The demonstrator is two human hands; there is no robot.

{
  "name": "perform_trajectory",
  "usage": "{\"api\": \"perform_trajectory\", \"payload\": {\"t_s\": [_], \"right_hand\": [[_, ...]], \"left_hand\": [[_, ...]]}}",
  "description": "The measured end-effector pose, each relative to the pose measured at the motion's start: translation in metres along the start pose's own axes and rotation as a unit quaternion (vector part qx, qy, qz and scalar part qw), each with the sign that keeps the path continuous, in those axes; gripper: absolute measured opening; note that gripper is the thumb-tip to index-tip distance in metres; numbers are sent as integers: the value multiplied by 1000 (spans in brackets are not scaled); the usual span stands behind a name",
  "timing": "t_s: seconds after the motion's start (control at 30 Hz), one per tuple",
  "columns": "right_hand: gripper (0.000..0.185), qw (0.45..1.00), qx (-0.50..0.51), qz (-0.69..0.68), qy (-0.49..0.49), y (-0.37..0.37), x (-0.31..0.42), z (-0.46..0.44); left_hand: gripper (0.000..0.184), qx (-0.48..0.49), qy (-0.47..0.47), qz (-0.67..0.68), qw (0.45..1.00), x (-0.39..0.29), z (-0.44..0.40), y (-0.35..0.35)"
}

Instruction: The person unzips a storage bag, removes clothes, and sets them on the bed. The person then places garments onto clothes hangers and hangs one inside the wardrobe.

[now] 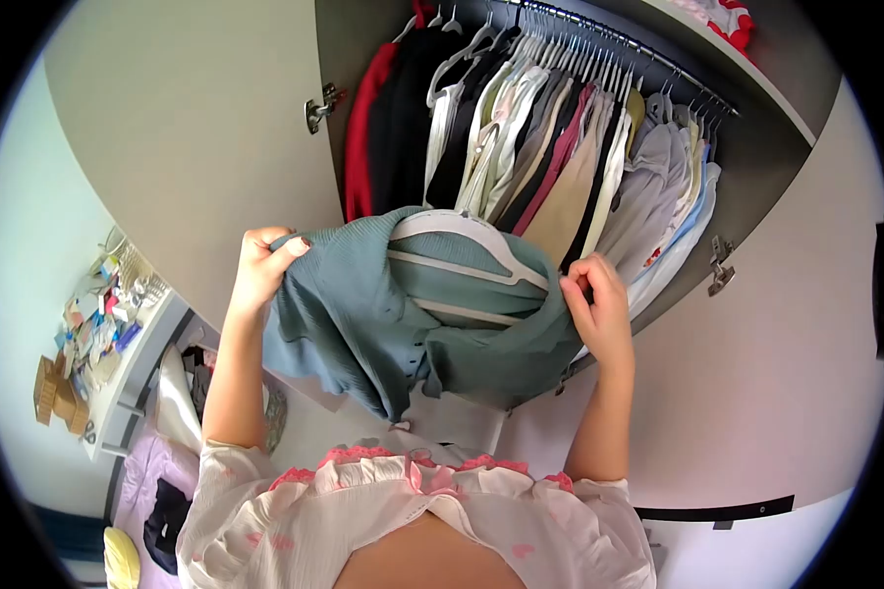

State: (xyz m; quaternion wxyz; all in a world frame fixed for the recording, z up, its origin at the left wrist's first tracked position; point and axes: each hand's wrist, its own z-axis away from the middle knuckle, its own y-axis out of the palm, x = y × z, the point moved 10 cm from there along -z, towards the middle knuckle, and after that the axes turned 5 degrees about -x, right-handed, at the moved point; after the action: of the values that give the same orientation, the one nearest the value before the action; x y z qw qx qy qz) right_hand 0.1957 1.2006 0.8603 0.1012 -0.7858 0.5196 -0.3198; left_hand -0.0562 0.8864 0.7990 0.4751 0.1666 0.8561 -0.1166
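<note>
Left hand (pixel 270 261), right hand (pixel 602 309) pinching opposite sides of teal shirt (pixel 334 285); white hanger (pixel 452 225) inside it (partly covered); hung clothes (pixel 560 167) beyond, in open wardrobe (pixel 768 149).

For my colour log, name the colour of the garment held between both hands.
The garment is a muted grey-green teal, best seen in the head view.

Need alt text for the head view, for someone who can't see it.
A teal-green, textured-fabric shirt on a white hanger is held at either side by a person's left grip and right grip. Behind it, an open, dark-lined wardrobe holds a row of hung multicoloured clothes; a cluttered white desk stands at image left.
</note>
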Motion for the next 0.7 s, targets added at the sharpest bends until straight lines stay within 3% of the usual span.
{"api": "perform_trajectory", "payload": {"t_s": [0.03,0.17,0.2,0.4,0.57,0.7], "right_hand": [[12,996,-13,58,-65,-5,16,-9],[19,994,-16,106,-32,-7,6,-16],[16,996,-11,93,1,-9,1,-17],[9,985,-132,109,-33,-25,13,-27],[11,969,-159,182,-50,-36,23,-36],[19,973,-151,174,-27,-47,29,-41]], "left_hand": [[44,5,8,46,999,4,-10,3],[44,-25,6,109,994,30,-41,20],[44,9,-8,120,993,36,-48,29],[40,78,37,96,992,30,-82,73],[35,114,78,92,986,15,-107,99],[36,84,90,221,968,13,-123,105]]}}
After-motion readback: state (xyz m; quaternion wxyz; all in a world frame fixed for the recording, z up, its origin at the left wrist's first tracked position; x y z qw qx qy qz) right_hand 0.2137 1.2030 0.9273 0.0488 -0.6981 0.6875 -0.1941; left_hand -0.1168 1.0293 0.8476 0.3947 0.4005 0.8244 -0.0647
